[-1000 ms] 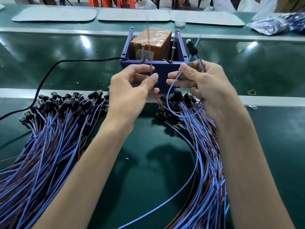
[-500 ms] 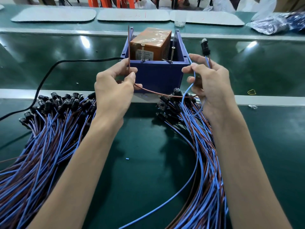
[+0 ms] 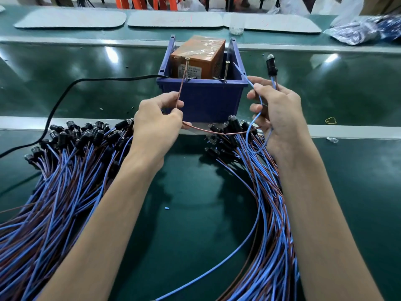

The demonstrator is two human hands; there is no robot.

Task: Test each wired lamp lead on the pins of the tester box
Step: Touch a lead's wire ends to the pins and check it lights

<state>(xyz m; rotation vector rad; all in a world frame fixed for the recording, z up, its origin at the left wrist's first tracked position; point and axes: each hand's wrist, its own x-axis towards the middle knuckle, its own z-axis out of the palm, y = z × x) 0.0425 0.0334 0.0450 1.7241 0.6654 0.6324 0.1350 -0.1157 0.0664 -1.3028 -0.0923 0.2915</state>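
Head view: before the tester box (image 3: 204, 98), left hand (image 3: 156, 120) pinches the brown wire (image 3: 181, 88) up to its left pin (image 3: 187, 66); right hand (image 3: 275, 114) grips the blue wire (image 3: 245, 76), probably next for the right pin (image 3: 226, 69).

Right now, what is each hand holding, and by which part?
Left hand pinches the brown wire near its free end; right hand holds the blue wire near its end and the lamp by its wires.

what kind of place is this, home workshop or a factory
Most likely a factory test line: a long green conveyor-style bench, big bundles of identical blue-and-brown lamp leads, and a blue tester box with upright pins.
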